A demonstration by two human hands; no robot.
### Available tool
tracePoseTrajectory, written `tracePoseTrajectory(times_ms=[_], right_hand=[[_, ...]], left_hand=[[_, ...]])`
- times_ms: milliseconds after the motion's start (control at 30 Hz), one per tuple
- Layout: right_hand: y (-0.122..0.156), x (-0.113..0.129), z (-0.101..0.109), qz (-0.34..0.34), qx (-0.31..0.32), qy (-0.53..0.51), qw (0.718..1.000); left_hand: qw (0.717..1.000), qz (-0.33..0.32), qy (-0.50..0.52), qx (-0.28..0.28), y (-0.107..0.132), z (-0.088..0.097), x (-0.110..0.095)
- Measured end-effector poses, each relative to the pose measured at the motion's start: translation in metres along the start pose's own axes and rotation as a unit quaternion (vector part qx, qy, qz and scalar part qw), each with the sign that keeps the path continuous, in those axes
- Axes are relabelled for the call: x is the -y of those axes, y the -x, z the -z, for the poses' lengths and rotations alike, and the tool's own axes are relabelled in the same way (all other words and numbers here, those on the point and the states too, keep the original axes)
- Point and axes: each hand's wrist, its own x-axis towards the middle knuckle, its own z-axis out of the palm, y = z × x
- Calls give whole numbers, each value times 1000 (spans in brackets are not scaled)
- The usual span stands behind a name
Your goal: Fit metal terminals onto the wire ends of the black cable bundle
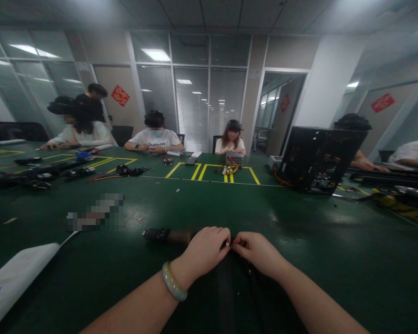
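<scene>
My left hand (209, 248), with a pale green bangle (174, 281) on its wrist, is closed in a pinch at the middle of the table. A small brass-coloured piece (227, 244) shows at its fingertips. Right beside it, my right hand (257, 250) has its thumb and fingers pressed together; what they grip is hidden. Beyond and left of my left hand lies a dark cylindrical tool (170, 236) with a brownish body and a metal tip, its right end covered by the hand. Below both hands, a long black object (251, 278) runs toward me, too dark to name.
The green table (299, 232) bears a white packet (24, 269) at left and a black computer case (316, 160) at right. Dark parts (31, 174) with cables lie far left. Several people sit around the table; wired parts (230, 167) lie near one.
</scene>
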Motion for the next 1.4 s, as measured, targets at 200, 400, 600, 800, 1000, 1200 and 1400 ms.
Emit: tracePoseTrajectory(times_ms=[200,400,600,800,1000,1200,1400], right_hand=[[-1,0,-1,1,-5,6,1000],[-2,-1,-2,6,-19,-2,1000],[-2,-2,-2,-11,-3,-23,1000],[-1,-2,-4,-32,5,-19,999],[1,1,-2,-42,3,-17,999],[-1,-5,-5,-29,-7,-8,1000],[-3,-9,-7,-19,-18,-27,999]], left_hand=[[1000,8,-5,1,-1,-1,-1],[1000,19,-3,-3,-1,-3,-1],[1000,12,5,-9,0,-2,0],[1000,-6,13,-10,1,-1,1],[999,-5,38,-24,1,0,-1],[998,-7,52,-35,2,-4,2],[997,-2,60,-39,1,-6,3]])
